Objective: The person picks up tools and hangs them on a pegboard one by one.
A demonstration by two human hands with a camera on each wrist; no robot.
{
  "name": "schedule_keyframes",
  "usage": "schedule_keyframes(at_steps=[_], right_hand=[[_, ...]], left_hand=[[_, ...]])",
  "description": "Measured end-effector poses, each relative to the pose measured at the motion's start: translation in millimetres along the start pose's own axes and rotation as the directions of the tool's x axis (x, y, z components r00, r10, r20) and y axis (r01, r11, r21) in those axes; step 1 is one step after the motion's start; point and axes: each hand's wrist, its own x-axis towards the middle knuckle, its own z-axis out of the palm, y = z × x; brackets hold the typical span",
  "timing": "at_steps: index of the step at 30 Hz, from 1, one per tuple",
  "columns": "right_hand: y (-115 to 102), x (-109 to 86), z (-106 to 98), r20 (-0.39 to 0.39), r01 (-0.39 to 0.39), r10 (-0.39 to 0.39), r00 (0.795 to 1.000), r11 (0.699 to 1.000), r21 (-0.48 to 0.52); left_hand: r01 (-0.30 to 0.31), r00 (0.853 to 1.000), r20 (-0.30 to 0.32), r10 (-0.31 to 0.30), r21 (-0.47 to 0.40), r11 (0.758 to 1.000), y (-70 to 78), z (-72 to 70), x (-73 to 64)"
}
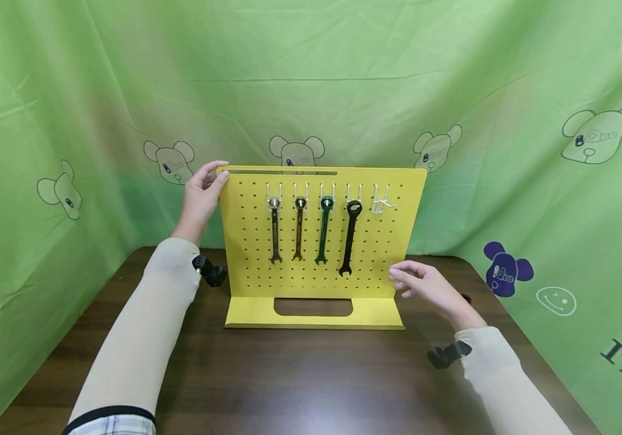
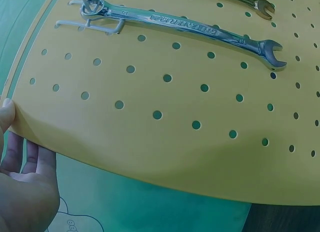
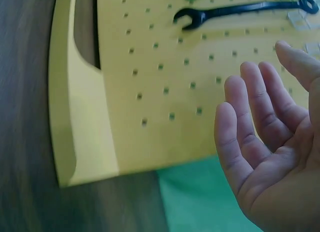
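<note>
My left hand (image 1: 200, 196) pinches the upper left corner of a yellow pegboard stand (image 1: 256, 241), thumb on the front and fingers behind, as the left wrist view also shows. On its hooks hang a silver combination wrench (image 1: 275, 232), a brownish one (image 1: 299, 229), a green one (image 1: 324, 232) and a larger black one (image 1: 349, 238). The rightmost hook (image 1: 380, 202) bears no wrench. Near the board's lower right edge is my right hand (image 1: 425, 284), its fingers loosely bent and holding nothing; in the right wrist view its palm (image 3: 280, 177) shows.
The stand's base, with a cut-out slot, rests on a dark wooden table (image 1: 289, 374). Green curtains (image 1: 343, 121) printed with mouse-like heads surround the table. A small dark object (image 1: 466, 298) shows partly behind my right wrist.
</note>
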Motion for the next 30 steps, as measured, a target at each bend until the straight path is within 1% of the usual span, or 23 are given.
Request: schedule_keyframes(at_steps=[9,15,20,26,30], right_hand=[[38,-27.0,-34,-0.072,-0.072,0.067,0.995,0.994,-0.077],[58,-46.8,-55,-0.109,-0.12,0.114,0.987,0.991,-0.054],[73,-59.9,-70,-0.119,-0.166,0.157,0.98,0.984,-0.072],[92,-72.7,-86,-0.136,-0.228,0.22,0.966,0.973,-0.04],[104,-78.2,-94,-0.14,-0.265,0.255,0.957,0.962,-0.061]], left_hand=[[0.016,1.0,-0.004,-0.016,-0.011,1.0,-1.9,0.6,-0.1],[0.016,1.0,0.003,-0.016,0.001,1.0,-0.4,1.2,-0.5],[0.026,1.0,0.002,-0.026,-0.003,1.0,0.8,0.6,0.2],[0.023,1.0,-0.001,-0.023,-0.008,1.0,0.7,0.4,-0.1],[0.027,1.0,-0.008,-0.027,-0.012,1.0,-0.1,0.6,0.7]])
